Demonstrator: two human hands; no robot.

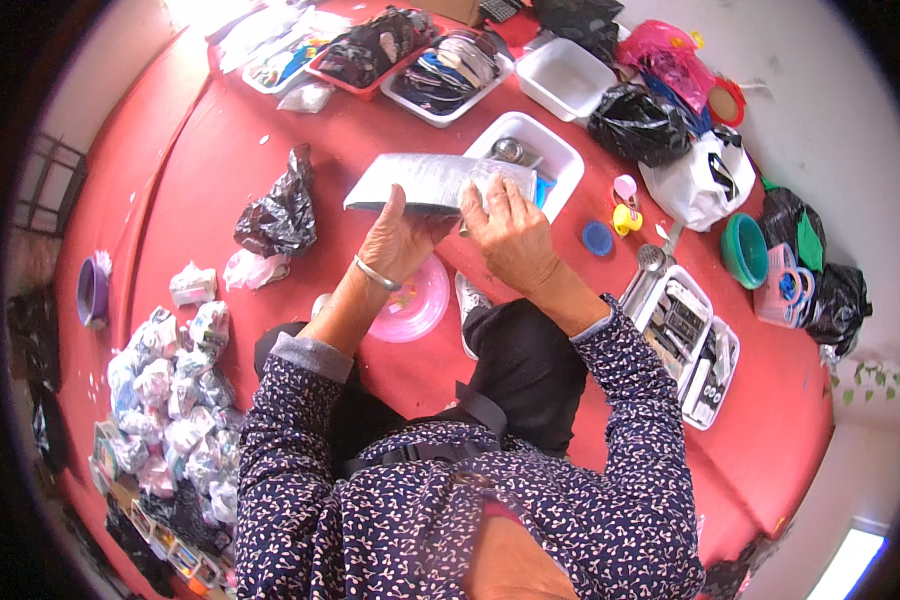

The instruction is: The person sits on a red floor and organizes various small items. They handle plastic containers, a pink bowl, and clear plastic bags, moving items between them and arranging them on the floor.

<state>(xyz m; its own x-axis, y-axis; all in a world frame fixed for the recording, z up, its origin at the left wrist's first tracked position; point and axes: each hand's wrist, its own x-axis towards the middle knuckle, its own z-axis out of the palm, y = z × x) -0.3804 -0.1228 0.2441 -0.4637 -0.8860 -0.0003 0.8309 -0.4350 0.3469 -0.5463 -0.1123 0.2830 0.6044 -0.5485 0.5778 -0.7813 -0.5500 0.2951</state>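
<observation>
My left hand (406, 238) supports a flat package with a silvery-white wrapper (427, 180) from below, its thumb against the near edge. My right hand (511, 232) has its fingers on the package's right end; whether they pinch it is hard to see. What the package holds is hidden. Behind it stands a white plastic tray (570, 169) with a round metal item (508, 150) and something blue inside. A pink round plastic dish (429, 300) lies on the red floor below my hands, with small bits in it.
Crumpled black plastic bag (281, 214) at left, above a heap of small plastic-wrapped bundles (180, 397). Trays of folded cloth (450, 75) and an empty white basin (568, 75) at the back. At right: blue lid (598, 238), trays of utensils (675, 319), green bowl (744, 251), white bag (701, 184).
</observation>
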